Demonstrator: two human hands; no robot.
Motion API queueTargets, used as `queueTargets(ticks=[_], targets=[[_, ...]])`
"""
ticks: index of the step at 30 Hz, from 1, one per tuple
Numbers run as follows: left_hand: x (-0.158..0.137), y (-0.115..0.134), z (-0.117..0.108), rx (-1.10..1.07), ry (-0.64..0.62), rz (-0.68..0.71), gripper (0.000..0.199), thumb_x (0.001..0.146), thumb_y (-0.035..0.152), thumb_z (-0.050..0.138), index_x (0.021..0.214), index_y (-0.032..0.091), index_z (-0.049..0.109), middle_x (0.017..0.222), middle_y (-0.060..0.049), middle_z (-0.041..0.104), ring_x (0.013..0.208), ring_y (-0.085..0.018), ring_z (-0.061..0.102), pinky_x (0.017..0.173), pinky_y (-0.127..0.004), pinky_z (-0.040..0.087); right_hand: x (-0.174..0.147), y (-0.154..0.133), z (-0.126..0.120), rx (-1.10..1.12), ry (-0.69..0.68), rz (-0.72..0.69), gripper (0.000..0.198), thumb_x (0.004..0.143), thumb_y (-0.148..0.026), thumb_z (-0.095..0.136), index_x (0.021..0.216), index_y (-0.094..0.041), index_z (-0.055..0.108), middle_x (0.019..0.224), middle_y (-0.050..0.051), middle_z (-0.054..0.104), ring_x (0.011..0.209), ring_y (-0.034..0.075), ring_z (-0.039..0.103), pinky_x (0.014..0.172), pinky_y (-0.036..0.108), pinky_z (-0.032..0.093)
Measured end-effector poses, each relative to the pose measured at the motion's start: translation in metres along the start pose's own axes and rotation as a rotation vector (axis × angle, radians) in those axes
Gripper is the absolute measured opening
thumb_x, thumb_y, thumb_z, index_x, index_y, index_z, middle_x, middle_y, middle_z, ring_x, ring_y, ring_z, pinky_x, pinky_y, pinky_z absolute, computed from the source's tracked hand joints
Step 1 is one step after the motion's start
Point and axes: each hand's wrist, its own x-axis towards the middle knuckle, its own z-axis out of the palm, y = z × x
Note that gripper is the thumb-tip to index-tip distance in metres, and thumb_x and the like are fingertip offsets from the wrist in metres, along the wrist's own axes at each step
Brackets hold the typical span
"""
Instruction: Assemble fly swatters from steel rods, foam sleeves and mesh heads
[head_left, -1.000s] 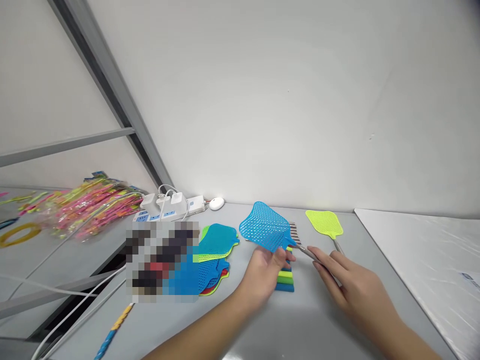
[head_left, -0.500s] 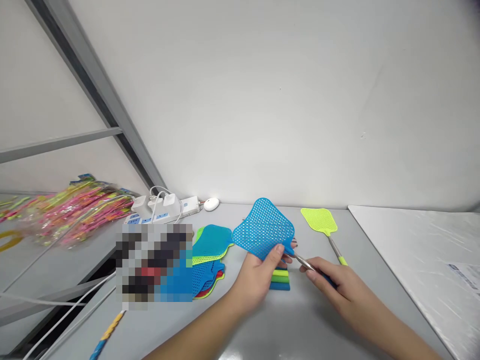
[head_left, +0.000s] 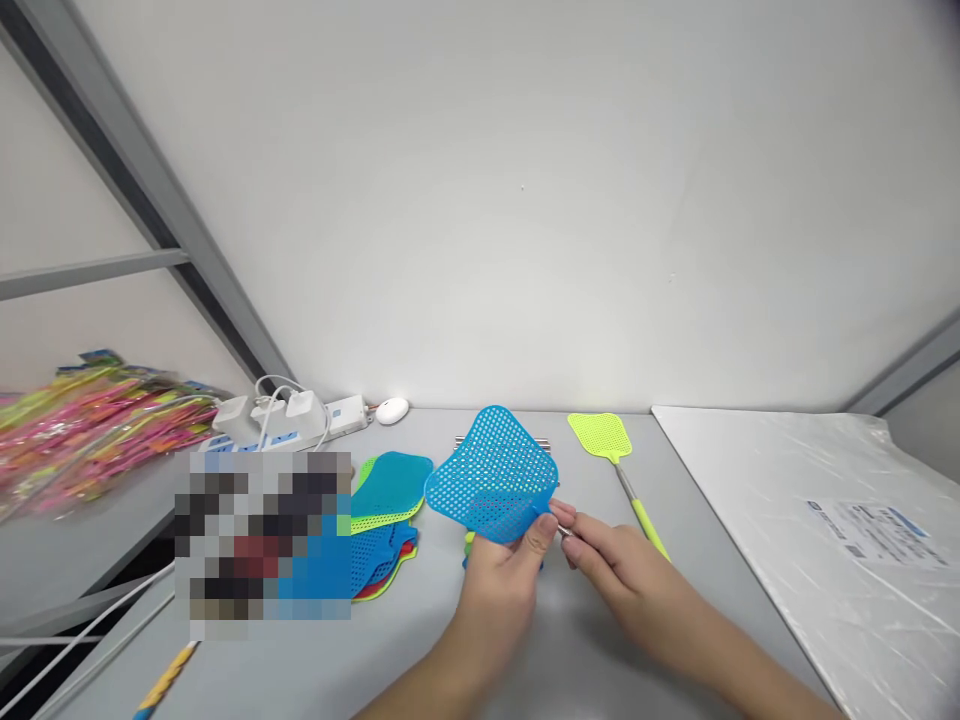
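Observation:
A blue perforated fly swatter head (head_left: 491,465) is held up over the table, its neck pinched by my left hand (head_left: 495,590), thumb on top. My right hand (head_left: 619,565) grips the metal rod (head_left: 562,531) at that neck, close beside the left fingers. The rest of the rod and any handle are hidden by my right hand. Several metal rods (head_left: 545,443) lie behind the blue head. Partly covered by my left hand are green and blue pieces (head_left: 469,550). Flat on the table to the right is a yellow-green fly swatter (head_left: 601,436) with a metal shaft and green grip.
Left of my hands lie stacked swatter heads (head_left: 394,485), with more blue heads (head_left: 379,555) below, beside a pixelated patch. A power strip (head_left: 345,415) with plugs, a white round object (head_left: 391,410) and bagged colourful items (head_left: 112,430) stand farther left. A wrapped white board (head_left: 750,480) lies right.
My right hand has moved in along the rod toward the left hand, so less metal shows. The left hand keeps its hold at the neck. The whole view has turned slightly right.

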Motion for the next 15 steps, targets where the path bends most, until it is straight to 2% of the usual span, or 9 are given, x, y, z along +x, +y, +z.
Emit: queueTargets(ticks=[2, 3, 5, 7, 8, 10, 12, 15], targets=[[-0.009, -0.001, 0.003, 0.022, 0.087, 0.049, 0.026, 0.087, 0.041, 0.064, 0.097, 0.019, 0.071, 0.105, -0.008, 0.071, 0.104, -0.024, 0.063, 0.096, -0.036, 0.046, -0.001, -0.006, 0.000, 0.114, -0.049, -0.006, 0.037, 0.097, -0.050, 0.038, 0.105, -0.025, 0.064, 0.089, 0.003, 0.067, 0.083, 0.019, 0.062, 0.074, 0.029, 0.048], [-0.013, -0.002, 0.003, 0.027, 0.127, 0.064, 0.026, 0.087, 0.042, 0.064, 0.094, 0.018, 0.072, 0.102, -0.008, 0.072, 0.102, -0.025, 0.063, 0.095, -0.037, 0.046, -0.001, -0.007, 0.001, 0.196, -0.098, 0.010, 0.038, 0.097, -0.052, 0.038, 0.092, -0.023, 0.062, 0.077, 0.001, 0.063, 0.071, 0.016, 0.058, 0.065, 0.026, 0.045], [-0.022, -0.002, 0.004, 0.023, 0.203, 0.085, 0.027, 0.086, 0.044, 0.064, 0.089, 0.018, 0.073, 0.098, -0.008, 0.073, 0.101, -0.025, 0.064, 0.095, -0.037, 0.047, -0.002, -0.009, 0.002, 0.375, -0.238, 0.095, 0.043, 0.096, -0.057, 0.038, 0.073, -0.022, 0.049, 0.054, -0.006, 0.043, 0.048, 0.010, 0.038, 0.046, 0.021, 0.032], [-0.031, -0.003, 0.002, 0.009, 0.266, 0.095, 0.028, 0.085, 0.045, 0.065, 0.088, 0.018, 0.074, 0.097, -0.008, 0.073, 0.101, -0.026, 0.064, 0.095, -0.038, 0.047, -0.004, -0.011, 0.004, 0.492, -0.379, 0.172, 0.047, 0.095, -0.061, 0.036, 0.067, -0.022, 0.037, 0.047, -0.010, 0.027, 0.042, 0.008, 0.021, 0.040, 0.021, 0.018], [-0.036, -0.003, 0.001, -0.002, 0.293, 0.097, 0.028, 0.085, 0.045, 0.065, 0.089, 0.018, 0.074, 0.097, -0.008, 0.073, 0.101, -0.026, 0.064, 0.095, -0.037, 0.047, -0.005, -0.014, 0.005, 0.487, -0.408, 0.176, 0.048, 0.095, -0.061, 0.035, 0.067, -0.023, 0.035, 0.048, -0.010, 0.025, 0.042, 0.008, 0.019, 0.040, 0.021, 0.017], [-0.049, -0.004, -0.002, -0.023, 0.340, 0.103, 0.028, 0.085, 0.044, 0.066, 0.093, 0.018, 0.074, 0.099, -0.007, 0.073, 0.102, -0.026, 0.064, 0.095, -0.037, 0.048, -0.010, -0.024, 0.007, 0.326, -0.363, 0.102, 0.047, 0.097, -0.057, 0.035, 0.067, -0.021, 0.039, 0.053, -0.008, 0.033, 0.047, 0.008, 0.027, 0.045, 0.022, 0.022], [-0.063, -0.004, -0.005, -0.042, 0.392, 0.121, 0.027, 0.085, 0.043, 0.067, 0.094, 0.018, 0.073, 0.101, -0.007, 0.073, 0.102, -0.025, 0.065, 0.095, -0.037, 0.048, -0.017, -0.038, 0.011, 0.054, -0.249, -0.010, 0.043, 0.099, -0.050, 0.036, 0.070, -0.020, 0.048, 0.060, -0.005, 0.044, 0.055, 0.010, 0.038, 0.052, 0.023, 0.029], [-0.083, -0.006, -0.011, -0.078, 0.465, 0.193, 0.026, 0.084, 0.042, 0.067, 0.093, 0.018, 0.073, 0.101, -0.008, 0.072, 0.102, -0.025, 0.065, 0.095, -0.036, 0.049, -0.029, -0.055, 0.024, -0.236, -0.130, -0.141, 0.032, 0.101, -0.040, 0.037, 0.086, -0.023, 0.060, 0.075, -0.002, 0.063, 0.065, 0.014, 0.055, 0.060, 0.025, 0.036]])
